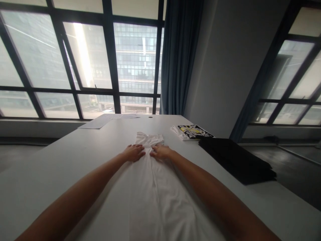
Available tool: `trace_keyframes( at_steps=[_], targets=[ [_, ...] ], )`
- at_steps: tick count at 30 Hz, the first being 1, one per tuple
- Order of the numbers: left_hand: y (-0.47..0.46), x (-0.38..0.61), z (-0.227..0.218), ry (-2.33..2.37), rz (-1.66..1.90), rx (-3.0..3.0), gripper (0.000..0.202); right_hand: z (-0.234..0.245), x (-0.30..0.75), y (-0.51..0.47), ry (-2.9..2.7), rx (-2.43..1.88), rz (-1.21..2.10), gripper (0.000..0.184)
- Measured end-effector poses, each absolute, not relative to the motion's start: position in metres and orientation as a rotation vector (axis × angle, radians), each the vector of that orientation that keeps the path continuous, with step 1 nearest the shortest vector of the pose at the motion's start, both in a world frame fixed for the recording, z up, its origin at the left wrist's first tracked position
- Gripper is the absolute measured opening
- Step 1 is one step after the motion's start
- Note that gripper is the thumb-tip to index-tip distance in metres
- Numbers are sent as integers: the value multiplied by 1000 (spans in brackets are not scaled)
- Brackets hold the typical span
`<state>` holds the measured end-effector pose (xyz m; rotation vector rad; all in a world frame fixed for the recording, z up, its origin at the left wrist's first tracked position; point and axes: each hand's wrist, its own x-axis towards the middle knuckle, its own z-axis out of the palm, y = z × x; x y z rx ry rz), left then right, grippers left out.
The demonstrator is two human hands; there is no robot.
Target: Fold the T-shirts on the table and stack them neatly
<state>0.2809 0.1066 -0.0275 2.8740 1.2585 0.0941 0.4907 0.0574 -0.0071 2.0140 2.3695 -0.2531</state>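
Note:
A white cloth garment (150, 201), narrow and folded lengthwise, runs along the table from the near edge to just past my hands. Creases cross its surface, and it bunches up between my fingertips near the far end. My left hand (134, 152) rests on its left edge, palm down, fingers spread over the fabric. On the opposite edge lies my right hand (162, 151), with thumb and fingers apart and touching the cloth. Both arms stretch forward, one along each side of the garment.
The white table (100, 187) reaches toward the windows. White sheets of paper (96, 123) lie at its far left. On the right are a stack of folded white clothes with a black, white and yellow print (195, 131) and a black folded pile (235, 160) by the table's edge.

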Motion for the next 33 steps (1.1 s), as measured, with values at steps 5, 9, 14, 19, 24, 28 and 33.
trace_keyframes(
  at_steps=[5,9,14,19,24,28,33],
  targets=[
    [170,284,-29,1347,7,2789,54,-15,497,118,2358,2007,-311,66],
    [213,290,-30,1543,53,2727,49,-27,499,155,2312,2183,-188,58],
    [216,295,-24,1766,306,2719,43,-29,498,151,2394,2289,50,51],
    [157,293,-31,1624,326,2791,40,-28,500,96,2568,2045,-107,53],
    [73,270,-51,1364,292,2826,48,-34,501,29,2619,1966,-63,51],
    [23,253,-40,1300,291,2785,52,-28,503,-10,2644,2003,-40,46],
    [-11,240,-26,1124,176,2768,59,-15,513,-43,2711,1960,-100,34]
  ],
)
